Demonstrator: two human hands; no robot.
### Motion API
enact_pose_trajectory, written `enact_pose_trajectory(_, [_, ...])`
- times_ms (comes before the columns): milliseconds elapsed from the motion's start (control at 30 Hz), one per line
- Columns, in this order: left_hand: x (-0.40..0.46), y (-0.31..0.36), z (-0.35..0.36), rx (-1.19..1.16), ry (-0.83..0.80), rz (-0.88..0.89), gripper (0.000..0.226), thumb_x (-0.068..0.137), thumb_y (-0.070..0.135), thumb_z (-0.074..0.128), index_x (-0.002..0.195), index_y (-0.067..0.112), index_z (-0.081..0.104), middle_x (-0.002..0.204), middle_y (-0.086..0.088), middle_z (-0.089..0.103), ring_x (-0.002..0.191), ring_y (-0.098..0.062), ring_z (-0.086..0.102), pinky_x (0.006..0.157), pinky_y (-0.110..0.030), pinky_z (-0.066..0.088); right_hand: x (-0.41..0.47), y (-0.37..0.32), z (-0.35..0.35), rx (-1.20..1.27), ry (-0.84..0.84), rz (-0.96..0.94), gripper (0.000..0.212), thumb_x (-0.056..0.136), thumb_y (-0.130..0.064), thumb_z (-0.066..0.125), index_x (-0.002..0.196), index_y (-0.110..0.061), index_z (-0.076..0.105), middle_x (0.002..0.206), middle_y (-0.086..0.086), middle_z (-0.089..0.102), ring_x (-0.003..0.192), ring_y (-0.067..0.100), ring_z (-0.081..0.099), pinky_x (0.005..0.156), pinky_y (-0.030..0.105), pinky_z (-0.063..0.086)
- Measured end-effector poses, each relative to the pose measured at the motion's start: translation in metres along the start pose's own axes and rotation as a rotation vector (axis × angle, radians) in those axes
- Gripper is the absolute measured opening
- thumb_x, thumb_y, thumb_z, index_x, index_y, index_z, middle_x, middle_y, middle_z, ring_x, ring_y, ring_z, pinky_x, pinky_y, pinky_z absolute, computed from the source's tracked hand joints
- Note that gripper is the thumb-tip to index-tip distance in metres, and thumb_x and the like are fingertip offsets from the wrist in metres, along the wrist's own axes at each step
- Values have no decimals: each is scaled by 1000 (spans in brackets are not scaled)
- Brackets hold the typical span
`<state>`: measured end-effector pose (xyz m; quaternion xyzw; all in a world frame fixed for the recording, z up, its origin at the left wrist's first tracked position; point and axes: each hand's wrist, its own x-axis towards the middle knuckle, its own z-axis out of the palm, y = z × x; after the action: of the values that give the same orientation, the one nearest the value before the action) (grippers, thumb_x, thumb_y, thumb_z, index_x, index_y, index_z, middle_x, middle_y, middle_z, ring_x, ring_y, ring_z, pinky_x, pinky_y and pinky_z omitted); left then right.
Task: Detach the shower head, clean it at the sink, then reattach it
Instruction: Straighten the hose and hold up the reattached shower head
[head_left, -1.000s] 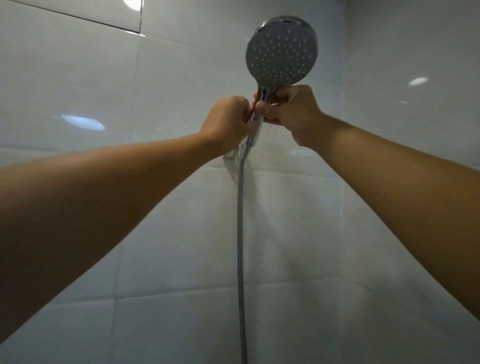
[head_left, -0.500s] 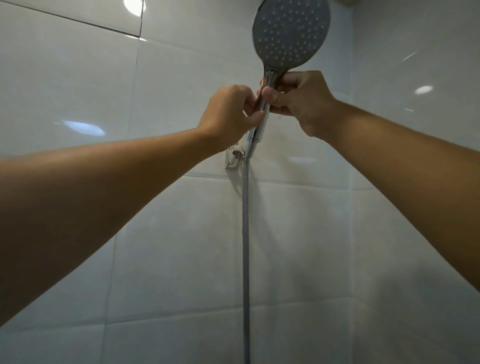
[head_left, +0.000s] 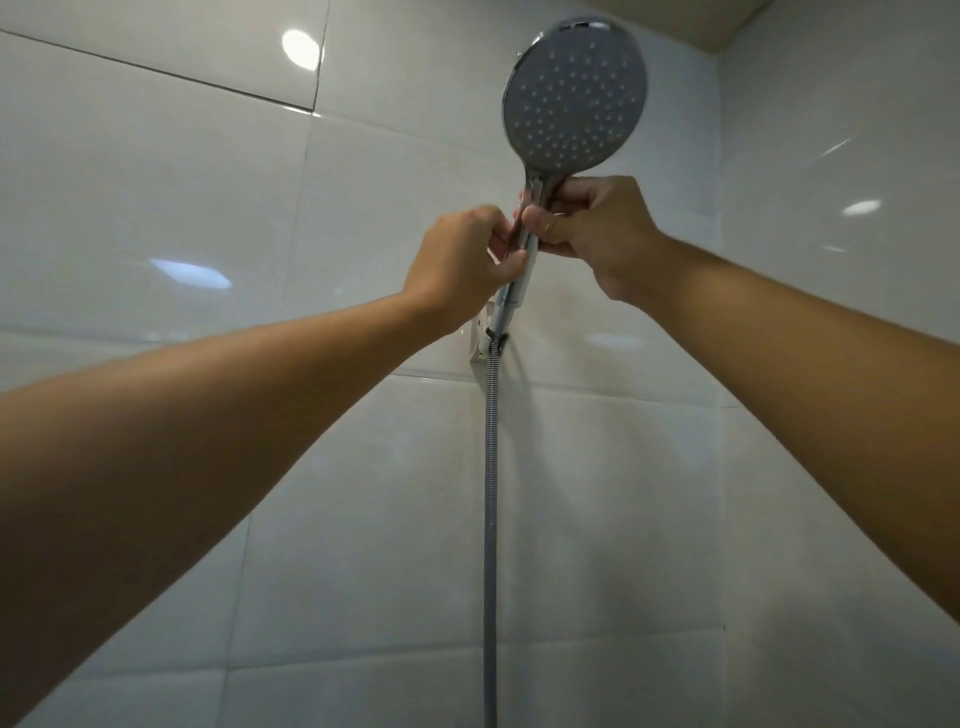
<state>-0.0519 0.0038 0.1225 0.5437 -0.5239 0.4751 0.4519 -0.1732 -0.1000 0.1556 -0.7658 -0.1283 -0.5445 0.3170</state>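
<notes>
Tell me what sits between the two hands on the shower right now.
In the head view, only the shower head's chrome handle lies between the left hand and the right hand; both grip it, above the wall bracket.

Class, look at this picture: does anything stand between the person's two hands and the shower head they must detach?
Nothing visible does. The left hand and the right hand both already grip the handle of the shower head, just above the wall bracket. The hose hangs below them, out of the way.
</notes>
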Motion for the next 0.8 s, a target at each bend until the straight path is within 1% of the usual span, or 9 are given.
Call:
enact_pose_trajectory(67, [0, -1, 3, -18, 4, -18, 14, 85, 28, 68, 92, 16, 67, 86, 3, 72, 75, -15, 65, 75, -36, 55, 1, 1, 0, 1, 5, 5, 21, 87, 1, 69, 107, 3, 69, 104, 21, 71, 91, 29, 73, 81, 32, 60])
enact_pose_trajectory(233, [6, 0, 3, -28, -35, -42, 14, 84, 28, 68, 90, 16, 67, 86, 1, 71, 76, -17, 65, 76, -39, 56, 8, -1, -2, -6, 18, 73, 21, 87, 1, 69, 108, 5, 69, 105, 22, 71, 91, 29, 73, 81, 36, 61])
enact_pose_trajectory(367, [2, -4, 4, -33, -47, -41, 15, 83, 28, 68, 89, 14, 68, 85, 0, 72, 75, -18, 65, 75, -37, 55, 6, 3, 0, 31, 30, 110, 15, 85, 4, 70, 101, 4, 70, 99, 20, 70, 85, 26, 73, 78, 35, 61])
enact_pose_trajectory(467, [-7, -12, 9, -34, -68, -46, 15, 83, 27, 69, 90, 14, 67, 85, 0, 71, 74, -18, 66, 74, -38, 55, -1, 15, 6, 43, 6, 101, 15, 84, 6, 70, 100, 4, 70, 95, 19, 69, 82, 25, 71, 78, 35, 61])
enact_pose_trajectory(533, [-13, -17, 13, -32, -83, -47, 15, 84, 26, 69, 91, 13, 66, 85, 0, 71, 75, -18, 65, 74, -37, 56, -5, 23, 10, 43, -15, 98, 17, 84, 6, 71, 101, 4, 70, 95, 19, 69, 84, 26, 70, 80, 36, 61])
enact_pose_trajectory(633, [-21, -19, 18, -61, -67, -65, 12, 85, 25, 69, 91, 16, 63, 86, 3, 69, 75, -15, 64, 70, -29, 54, -8, 28, 11, 33, -20, 84, 16, 84, 3, 72, 100, 1, 70, 96, 16, 71, 88, 27, 70, 83, 35, 60])
enact_pose_trajectory(700, [-23, -19, 21, -76, -53, -70, 13, 85, 26, 69, 91, 17, 62, 86, 4, 68, 75, -15, 63, 70, -31, 54, -10, 31, 11, 24, -23, 75, 16, 84, 3, 72, 100, 0, 70, 96, 16, 71, 90, 28, 70, 87, 37, 59])
enact_pose_trajectory(800, [-28, -18, 25, -109, -40, -102, 14, 85, 25, 68, 92, 16, 59, 89, 2, 67, 79, -18, 63, 72, -35, 55, -16, 33, 11, 26, -17, 69, 19, 85, 1, 72, 104, 2, 70, 103, 21, 72, 95, 32, 71, 90, 38, 58])
